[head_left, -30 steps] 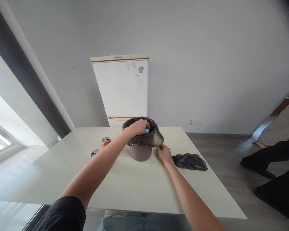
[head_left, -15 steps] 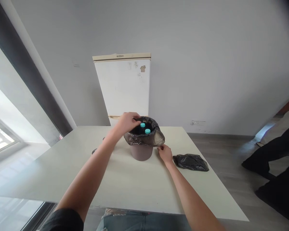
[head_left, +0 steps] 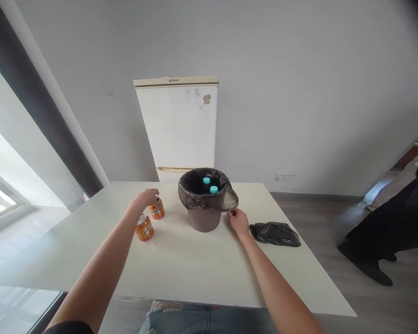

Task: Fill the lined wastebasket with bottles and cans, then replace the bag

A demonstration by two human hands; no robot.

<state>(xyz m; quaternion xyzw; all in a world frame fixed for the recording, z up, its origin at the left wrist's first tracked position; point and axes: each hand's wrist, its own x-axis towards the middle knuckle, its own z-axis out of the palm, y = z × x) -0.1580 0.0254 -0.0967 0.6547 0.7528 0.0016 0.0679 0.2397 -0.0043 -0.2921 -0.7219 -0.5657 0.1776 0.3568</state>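
My left hand [head_left: 148, 198] is at the farther orange can [head_left: 157, 212], fingers and thumb curled around its top; the hand hides part of the can. A second orange can [head_left: 145, 229] stands upright just nearer to me. My right hand [head_left: 239, 221] pinches the hanging edge of the black bin bag [head_left: 209, 202] at the right side of the bin. That bag lines a brownish trash bin [head_left: 204, 220] and folds over its rim. Inside the bin, two bottles with turquoise caps [head_left: 213, 189] show their tops; their lower parts are hidden.
A folded black plastic bag [head_left: 276, 234] lies on the white table [head_left: 195, 273], right of my right hand. Behind the table stands a white refrigerator [head_left: 181, 125] against the grey wall. Another person's dark-clothed legs [head_left: 379, 236] are on the floor at the right.
My left hand has moved left from the bin's mouth to the farther can, and both cans now show. My right hand stays at the bag's edge. The other person's legs have shifted.
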